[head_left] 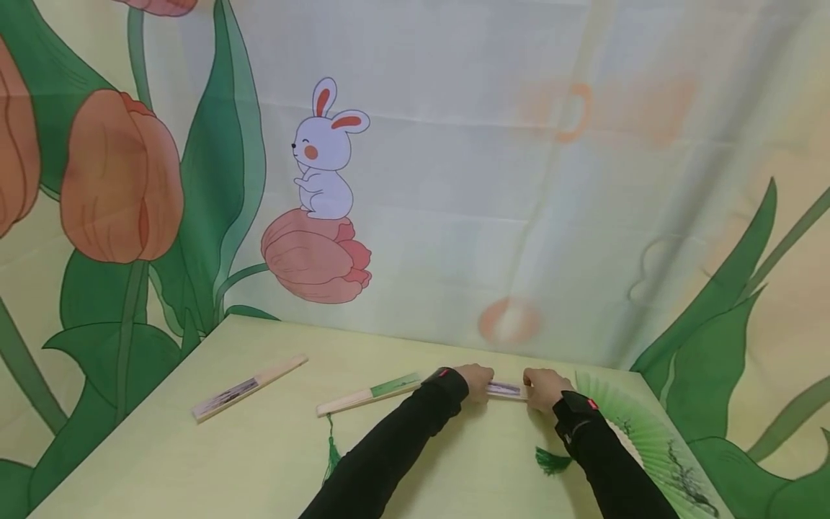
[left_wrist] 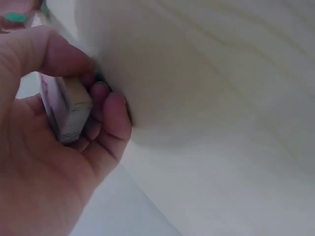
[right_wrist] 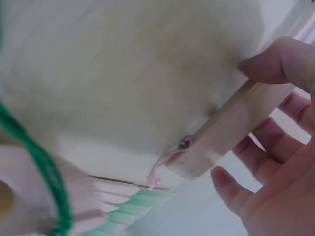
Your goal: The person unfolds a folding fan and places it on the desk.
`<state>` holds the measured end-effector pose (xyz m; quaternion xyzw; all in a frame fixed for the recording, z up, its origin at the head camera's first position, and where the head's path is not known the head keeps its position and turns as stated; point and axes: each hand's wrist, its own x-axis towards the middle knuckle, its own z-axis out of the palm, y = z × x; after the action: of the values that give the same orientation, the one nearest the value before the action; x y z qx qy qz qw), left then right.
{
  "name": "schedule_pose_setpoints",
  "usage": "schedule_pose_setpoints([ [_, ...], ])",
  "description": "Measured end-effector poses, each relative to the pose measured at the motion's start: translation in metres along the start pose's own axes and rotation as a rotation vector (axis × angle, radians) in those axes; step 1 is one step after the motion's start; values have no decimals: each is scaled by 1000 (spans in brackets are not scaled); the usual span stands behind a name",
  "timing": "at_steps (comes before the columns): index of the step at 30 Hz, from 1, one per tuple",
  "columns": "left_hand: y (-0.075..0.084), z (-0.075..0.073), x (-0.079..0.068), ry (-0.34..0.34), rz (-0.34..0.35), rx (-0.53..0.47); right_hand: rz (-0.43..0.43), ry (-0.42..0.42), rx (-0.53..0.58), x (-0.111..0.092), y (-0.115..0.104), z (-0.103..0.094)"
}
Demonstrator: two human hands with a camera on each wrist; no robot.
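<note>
A folded fan (head_left: 507,390) with a purple-and-white printed panel spans between both hands at the back right of the table. My left hand (head_left: 476,382) grips one end; in the left wrist view the thumb and curled fingers wrap the stacked end of the folded fan (left_wrist: 74,110). My right hand (head_left: 546,389) holds the other part, thumb on one side and fingers on the other. The right wrist view shows its bare wooden end (right_wrist: 211,142) with a pink cord (right_wrist: 156,169) tied on. In the head view the hands cover both ends.
A spread green fan (head_left: 668,440) lies at the right, partly behind the right forearm, its green tassel (head_left: 552,461) beside that arm. Left of the hands lies a folded green fan (head_left: 369,395) with a tassel (head_left: 332,450). Another folded fan (head_left: 249,388) lies farther left.
</note>
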<state>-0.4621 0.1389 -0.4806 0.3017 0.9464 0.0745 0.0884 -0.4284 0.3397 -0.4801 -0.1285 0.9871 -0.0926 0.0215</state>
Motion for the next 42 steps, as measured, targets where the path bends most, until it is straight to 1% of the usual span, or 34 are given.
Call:
schedule_pose_setpoints([
  [5,-3,5,-4,-20,-9,-36,-50,0,-3,-8,-5,4],
  [10,-10,3,-6,-28,-8,-93,-116,61,-33,-13,-10,0],
  [15,-19,-2,-10,12,54,-109,-174,92,-49,-14,-13,-9],
  [19,-30,-6,-16,46,83,-143,-247,91,-17,-19,-19,-15],
  [21,-35,-10,-21,45,90,-198,-280,79,6,-24,-22,-16],
  [25,-44,-18,-37,4,113,-326,-309,64,34,-37,-29,-13],
  [29,-51,-31,-62,-46,110,-533,-336,84,67,-46,-39,-3],
  [32,-56,-41,-81,-59,112,-689,-345,80,128,-51,-49,5],
  [33,-58,-42,-86,-56,117,-723,-347,80,154,-52,-52,8],
  [36,-69,-43,-92,-49,137,-798,-334,94,231,-57,-65,15],
  [38,-78,-42,-94,-45,142,-848,-322,118,272,-61,-75,18],
  [40,-86,-40,-95,-42,136,-891,-311,135,313,-66,-87,18],
  [42,-90,-41,-101,-39,121,-948,-299,128,368,-71,-100,17],
])
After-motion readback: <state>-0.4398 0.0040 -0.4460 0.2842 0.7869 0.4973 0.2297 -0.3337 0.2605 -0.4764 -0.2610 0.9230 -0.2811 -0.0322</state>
